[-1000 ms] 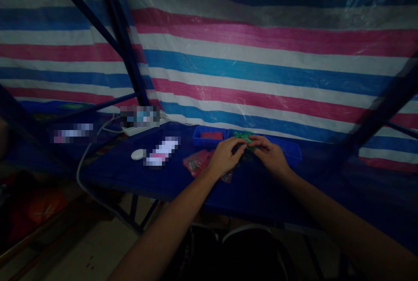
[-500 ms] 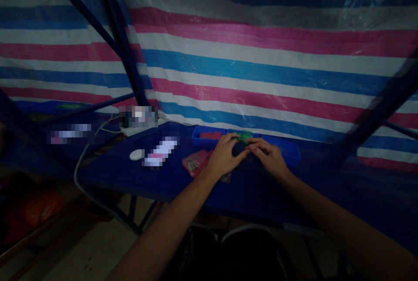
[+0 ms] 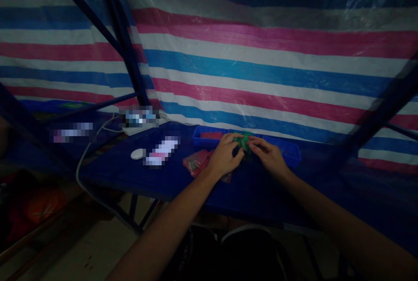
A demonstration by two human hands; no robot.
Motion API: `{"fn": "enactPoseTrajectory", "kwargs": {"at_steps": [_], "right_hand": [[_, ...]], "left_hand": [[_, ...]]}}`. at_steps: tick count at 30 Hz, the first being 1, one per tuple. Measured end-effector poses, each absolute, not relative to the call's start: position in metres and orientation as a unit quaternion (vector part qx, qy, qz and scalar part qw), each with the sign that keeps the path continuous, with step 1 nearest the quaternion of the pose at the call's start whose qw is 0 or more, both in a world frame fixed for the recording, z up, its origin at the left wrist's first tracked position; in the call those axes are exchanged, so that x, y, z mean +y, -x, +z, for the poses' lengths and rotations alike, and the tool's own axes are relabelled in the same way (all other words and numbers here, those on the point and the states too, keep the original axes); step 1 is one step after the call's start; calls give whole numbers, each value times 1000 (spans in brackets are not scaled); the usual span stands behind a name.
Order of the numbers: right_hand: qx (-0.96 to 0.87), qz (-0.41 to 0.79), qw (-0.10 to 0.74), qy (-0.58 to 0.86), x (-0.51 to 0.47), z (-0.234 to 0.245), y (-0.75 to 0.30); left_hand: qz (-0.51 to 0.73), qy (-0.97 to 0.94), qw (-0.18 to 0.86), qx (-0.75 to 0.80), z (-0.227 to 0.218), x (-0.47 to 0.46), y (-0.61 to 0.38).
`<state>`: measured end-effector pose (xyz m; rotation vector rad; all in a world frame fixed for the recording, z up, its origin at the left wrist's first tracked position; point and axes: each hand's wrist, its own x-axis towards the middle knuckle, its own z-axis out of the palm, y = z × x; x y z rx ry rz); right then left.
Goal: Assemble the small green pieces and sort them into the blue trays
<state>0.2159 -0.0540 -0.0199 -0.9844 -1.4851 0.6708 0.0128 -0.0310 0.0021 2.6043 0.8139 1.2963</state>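
Note:
My left hand [image 3: 224, 157] and my right hand [image 3: 268, 155] meet over the blue table [image 3: 170, 181], both pinched on a small green piece [image 3: 242, 142] held between the fingertips. The light is dim, so I cannot make out what the green piece is. Just behind the hands stands a long blue tray [image 3: 287, 149] with a red item [image 3: 211, 135] in its left compartment. A reddish plastic bag [image 3: 197, 162] with small parts lies on the table beside my left wrist.
A white round object [image 3: 137, 154] and a white power strip [image 3: 140, 128] with a cable lie at the table's left. A striped pink, white and blue tarp [image 3: 261, 63] hangs behind. Dark blue metal poles [image 3: 120, 33] cross the left.
Both hands have stayed at the same spot, with fingers drawn closer together around the green piece, which now looks bunched between the fingertips.

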Motion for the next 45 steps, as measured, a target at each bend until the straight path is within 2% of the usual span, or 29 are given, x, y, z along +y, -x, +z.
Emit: {"fn": "enactPoseTrajectory", "kwargs": {"at_steps": [9,14,21,25,28,30,33,37,42,45], "right_hand": [[-527,454,607,385,-60,-14,-213],[-507,468,610,390,-61,-10,-214],[-522,367,650,412,-54,-10,-229],[-591,187,634,462,-53,-7,-240],[-657,45,591,466,-54,-5,-240],[-693,-2,551,465,-54,-6,-238],[-748,-23,487,449,-51,-11,-233],[-822,9,386,419,-41,-20,-229],[-832,27,374,408,-36,-22,-228],[-824,35,387,412,-39,-20,-228]], "left_hand": [[425,-868,57,251,8,-38,-11],[425,-867,40,257,5,-36,-12],[448,-841,20,302,0,-28,-9],[420,-833,23,358,-3,-22,-3],[395,-838,19,375,-4,-19,-1],[383,-844,15,375,-6,-19,-1],[365,-855,12,370,-8,-17,-1],[351,-858,9,374,-10,-16,0],[346,-857,65,377,-10,-18,-1],[334,-877,62,340,-9,-19,-1]]}}
